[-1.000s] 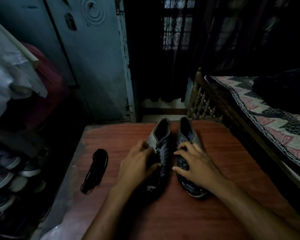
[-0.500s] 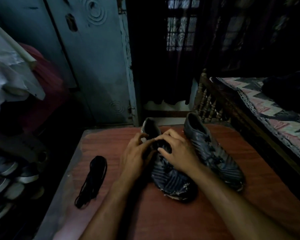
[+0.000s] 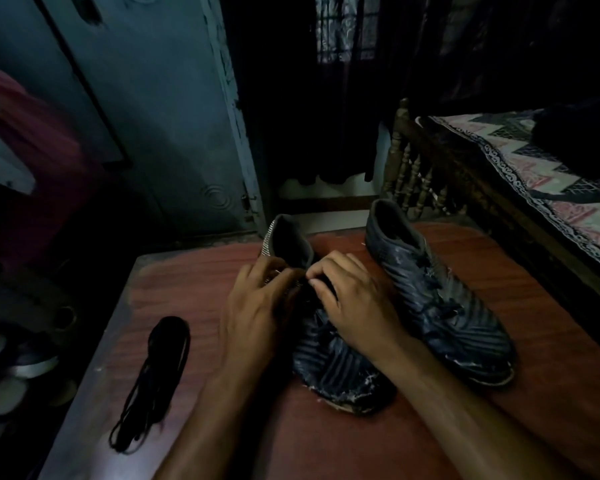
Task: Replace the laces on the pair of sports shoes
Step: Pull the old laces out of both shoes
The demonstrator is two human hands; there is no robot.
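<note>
Two dark striped sports shoes stand on a reddish wooden table, toes toward me. The left shoe sits between my hands. My left hand and my right hand meet over its lacing near the collar, fingertips curled and pinching at the dark lace there; the lace itself is mostly hidden under my fingers. The right shoe lies apart to the right, still laced, untouched. A bundle of black laces lies on the table's left side.
A wooden bed with a patterned cover runs along the table's right side. A blue-grey door stands behind. Hanging clothes and several shoes on the floor fill the left. The room is dim.
My right hand left the right shoe and joined my left hand on the left shoe's lacing. Both shoes now sit angled and apart, and my view has moved closer.
</note>
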